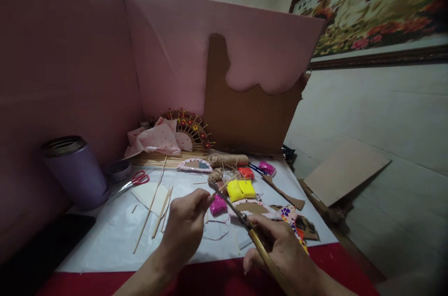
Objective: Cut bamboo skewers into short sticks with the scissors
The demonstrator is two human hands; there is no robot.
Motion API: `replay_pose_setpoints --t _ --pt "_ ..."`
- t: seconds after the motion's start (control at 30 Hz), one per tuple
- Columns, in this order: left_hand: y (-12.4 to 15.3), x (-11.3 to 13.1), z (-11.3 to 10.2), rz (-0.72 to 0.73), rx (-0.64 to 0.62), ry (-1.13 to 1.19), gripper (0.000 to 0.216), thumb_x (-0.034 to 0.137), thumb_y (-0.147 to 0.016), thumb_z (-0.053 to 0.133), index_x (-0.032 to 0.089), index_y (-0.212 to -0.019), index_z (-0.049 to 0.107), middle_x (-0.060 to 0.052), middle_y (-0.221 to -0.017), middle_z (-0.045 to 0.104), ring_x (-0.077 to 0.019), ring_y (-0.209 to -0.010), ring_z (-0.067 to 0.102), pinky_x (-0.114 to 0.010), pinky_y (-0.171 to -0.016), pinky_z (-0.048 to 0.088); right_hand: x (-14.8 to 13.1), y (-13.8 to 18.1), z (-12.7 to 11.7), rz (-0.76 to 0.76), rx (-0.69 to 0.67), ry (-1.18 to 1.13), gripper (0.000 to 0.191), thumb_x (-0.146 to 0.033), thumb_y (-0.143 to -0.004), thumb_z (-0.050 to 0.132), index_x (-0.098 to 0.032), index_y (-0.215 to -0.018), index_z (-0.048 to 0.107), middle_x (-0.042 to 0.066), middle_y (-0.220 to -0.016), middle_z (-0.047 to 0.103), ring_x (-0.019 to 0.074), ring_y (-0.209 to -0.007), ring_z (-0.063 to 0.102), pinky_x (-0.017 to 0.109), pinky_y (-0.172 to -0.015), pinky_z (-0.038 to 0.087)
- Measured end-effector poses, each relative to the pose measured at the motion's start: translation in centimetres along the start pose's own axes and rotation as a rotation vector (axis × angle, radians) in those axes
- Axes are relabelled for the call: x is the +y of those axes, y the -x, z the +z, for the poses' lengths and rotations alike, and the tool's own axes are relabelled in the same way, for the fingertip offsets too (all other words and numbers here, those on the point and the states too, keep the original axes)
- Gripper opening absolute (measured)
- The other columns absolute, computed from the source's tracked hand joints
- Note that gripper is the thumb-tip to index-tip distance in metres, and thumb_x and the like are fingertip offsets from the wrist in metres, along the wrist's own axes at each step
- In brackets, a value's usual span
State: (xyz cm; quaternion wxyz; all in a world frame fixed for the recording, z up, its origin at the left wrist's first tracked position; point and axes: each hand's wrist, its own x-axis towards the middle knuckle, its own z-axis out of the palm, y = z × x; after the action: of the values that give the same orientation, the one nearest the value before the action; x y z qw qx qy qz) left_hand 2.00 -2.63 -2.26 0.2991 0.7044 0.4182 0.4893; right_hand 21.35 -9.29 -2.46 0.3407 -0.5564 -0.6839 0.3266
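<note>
My left hand (185,221) is closed in a pinch on a thin wooden stick (229,180), whose free end points up and to the right. My right hand (280,244) is wrapped round the yellow-brown handle of a pair of scissors (241,216). Their long dark blades reach up and left, meeting the stick just beside my left fingertips. Behind the blades lie yellow clay packs (241,189), a magenta pack (218,204) and a red pack (246,173). Several loose sticks (161,214) rest left of my left hand.
Red-handled scissors (131,183) and a purple tumbler (75,172) stand at left. Farther back are a twine roll (229,160), pink cloth (157,137) and a decorated fan-shaped piece (196,125). Cardboard panels (245,118) wall the back. A patterned piece (294,223) lies at right.
</note>
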Motion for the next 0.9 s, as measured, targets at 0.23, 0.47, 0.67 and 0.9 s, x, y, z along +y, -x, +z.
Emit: replay_pose_setpoints --t 0.23,0.47,0.67,0.9 --pt "-1.1 0.3 -1.1 -0.648 -0.409 0.748 0.033 0.038 -0.065 0.067 0.018 -0.054 0.043 0.010 -0.038 0.029 -0.0018 -0.034 0.011 -0.018 -0.035 0.005 -0.6 0.3 -0.6 -0.081 0.006 0.021 0.019 -0.019 -0.059 0.072 -0.018 -0.067 0.055 -0.008 -0.052 0.035 0.0080 -0.048 0.032 0.020 -0.045 0.027" --pt "-0.6 0.0 0.4 -0.380 -0.223 0.491 0.027 0.039 -0.074 0.061 0.017 -0.061 0.051 0.005 -0.044 0.043 -0.0048 -0.037 0.027 -0.018 -0.037 0.019 0.1 0.6 -1.0 -0.047 0.049 0.065 0.021 -0.021 -0.058 0.074 -0.017 -0.073 0.059 -0.007 -0.054 0.037 0.0094 -0.052 0.035 0.020 -0.047 0.030" --pt "0.4 0.0 0.4 0.151 0.082 -0.045 0.018 0.026 -0.078 0.056 0.017 -0.062 0.059 0.001 -0.054 0.049 -0.0089 -0.051 0.040 -0.023 -0.054 0.031 -0.3 0.8 -0.4 -0.008 0.034 0.008 0.016 -0.020 -0.063 0.068 -0.017 -0.072 0.055 -0.008 -0.050 0.035 0.0092 -0.049 0.035 0.019 -0.044 0.027" --pt "-0.7 0.7 -0.5 -0.474 -0.259 0.583 0.031 0.038 -0.070 0.062 0.016 -0.055 0.047 0.008 -0.040 0.031 -0.0029 -0.036 0.016 -0.018 -0.036 0.009 -0.4 0.5 -0.9 -0.098 0.029 0.061 0.021 -0.017 -0.057 0.073 -0.018 -0.063 0.053 -0.009 -0.052 0.030 0.0084 -0.050 0.029 0.020 -0.046 0.027"
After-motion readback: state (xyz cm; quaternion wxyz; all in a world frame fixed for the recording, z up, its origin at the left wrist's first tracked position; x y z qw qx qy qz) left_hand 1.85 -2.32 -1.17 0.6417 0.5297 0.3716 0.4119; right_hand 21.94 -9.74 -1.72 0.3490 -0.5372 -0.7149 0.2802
